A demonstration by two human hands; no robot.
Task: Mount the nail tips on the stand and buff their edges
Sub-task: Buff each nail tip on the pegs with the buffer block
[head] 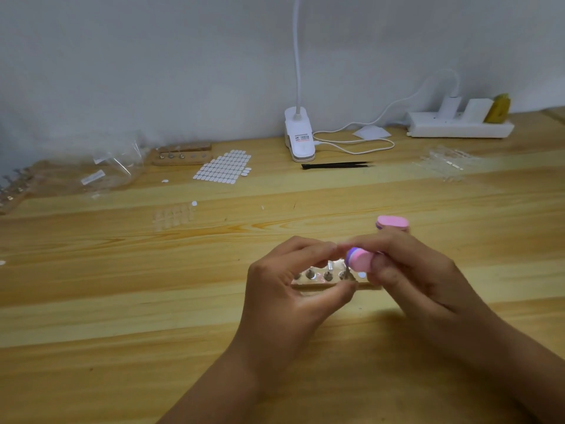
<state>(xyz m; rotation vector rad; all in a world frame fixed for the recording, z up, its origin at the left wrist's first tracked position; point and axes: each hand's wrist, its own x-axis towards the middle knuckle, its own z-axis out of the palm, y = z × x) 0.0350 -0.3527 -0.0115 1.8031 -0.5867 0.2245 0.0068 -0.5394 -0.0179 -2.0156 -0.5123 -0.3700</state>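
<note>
A wooden stand (324, 281) with metal pegs lies on the table in front of me, partly hidden by both hands. My left hand (293, 283) pinches a small peg with a clear nail tip above the stand, between forefinger and thumb. My right hand (406, 270) grips a pink and purple buffer block (360, 259) and holds its end against that tip. The tip itself is too small and blurred to make out. A second pink buffer (393, 223) lies just behind my right hand.
A sheet of white adhesive tabs (223, 170), another wooden stand (183, 156) and clear bags (116, 172) lie at the back left. Clear nail tips (172, 215) lie mid-left. Black tweezers (336, 165), a clip lamp (301, 136), a power strip (458, 125) and clear plastic pieces (446, 163) sit behind.
</note>
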